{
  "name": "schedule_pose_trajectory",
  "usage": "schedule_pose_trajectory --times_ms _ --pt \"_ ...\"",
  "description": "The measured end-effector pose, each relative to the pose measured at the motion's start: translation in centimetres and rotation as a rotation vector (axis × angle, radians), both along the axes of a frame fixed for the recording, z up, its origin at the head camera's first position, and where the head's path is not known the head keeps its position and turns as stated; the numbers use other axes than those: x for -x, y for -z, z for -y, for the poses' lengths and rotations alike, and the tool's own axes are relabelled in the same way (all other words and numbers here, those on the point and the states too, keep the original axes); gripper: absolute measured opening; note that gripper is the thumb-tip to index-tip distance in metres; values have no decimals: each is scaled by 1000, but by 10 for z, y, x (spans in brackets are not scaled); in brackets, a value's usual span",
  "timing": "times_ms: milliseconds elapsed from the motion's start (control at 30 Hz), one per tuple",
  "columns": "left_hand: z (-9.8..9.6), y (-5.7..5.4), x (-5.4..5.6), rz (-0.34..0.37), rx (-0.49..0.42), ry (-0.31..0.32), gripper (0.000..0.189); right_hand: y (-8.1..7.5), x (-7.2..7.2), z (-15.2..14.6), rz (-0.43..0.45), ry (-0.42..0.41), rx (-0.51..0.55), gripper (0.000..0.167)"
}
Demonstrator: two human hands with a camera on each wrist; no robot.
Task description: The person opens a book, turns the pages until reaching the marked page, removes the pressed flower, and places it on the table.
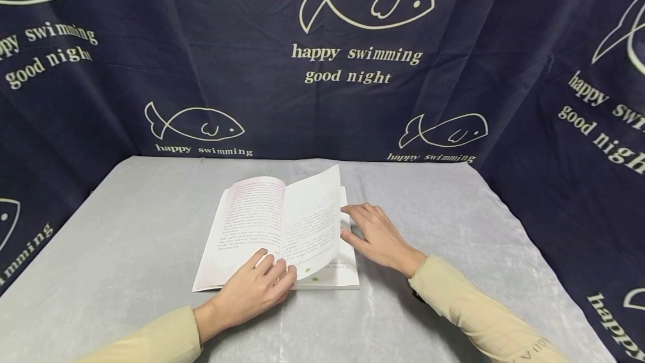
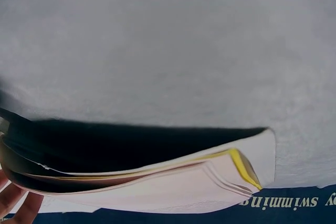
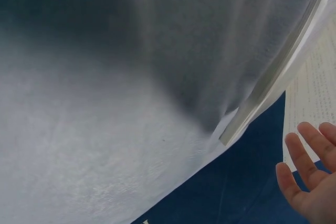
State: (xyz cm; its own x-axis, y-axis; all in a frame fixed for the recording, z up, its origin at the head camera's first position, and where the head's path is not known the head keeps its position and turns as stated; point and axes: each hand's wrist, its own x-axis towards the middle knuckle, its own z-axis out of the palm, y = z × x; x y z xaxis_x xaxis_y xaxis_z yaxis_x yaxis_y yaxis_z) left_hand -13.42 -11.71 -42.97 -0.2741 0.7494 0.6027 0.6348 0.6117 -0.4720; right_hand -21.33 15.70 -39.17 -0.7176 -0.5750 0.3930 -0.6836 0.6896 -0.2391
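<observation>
An open book (image 1: 252, 223) with printed pages lies on the grey cloth. One leaf (image 1: 312, 223) on its right side stands partly raised, curving over the pages beneath. My left hand (image 1: 254, 290) rests on the lower part of the book near the spine, its fingertips on the paper; its thumb is hidden. In the left wrist view, the fingers (image 2: 23, 205) show at the lower left corner beside the book's bottom edge (image 2: 157, 179). At the raised leaf's right edge is my right hand (image 1: 378, 234), fingers extended. The right wrist view shows these fingers (image 3: 302, 156) spread apart beside a printed page (image 3: 310, 87).
A grey cloth (image 1: 433, 195) covers the table around the book. Dark blue curtains (image 1: 262, 71) with white fish drawings and lettering enclose the back and both sides.
</observation>
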Motion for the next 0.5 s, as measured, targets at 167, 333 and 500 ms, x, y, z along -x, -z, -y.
schedule_pose_trajectory --times_ms 167,333,500 --pt "2 -4 -2 -37 100 -47 33 -1 1 1 -8 -9 4 44" --pt "4 -6 -2 -20 148 -53 40 -1 1 2 -8 -11 8 43" --pt "4 -6 -2 -48 131 -25 35 -1 2 2 -5 -13 5 43"
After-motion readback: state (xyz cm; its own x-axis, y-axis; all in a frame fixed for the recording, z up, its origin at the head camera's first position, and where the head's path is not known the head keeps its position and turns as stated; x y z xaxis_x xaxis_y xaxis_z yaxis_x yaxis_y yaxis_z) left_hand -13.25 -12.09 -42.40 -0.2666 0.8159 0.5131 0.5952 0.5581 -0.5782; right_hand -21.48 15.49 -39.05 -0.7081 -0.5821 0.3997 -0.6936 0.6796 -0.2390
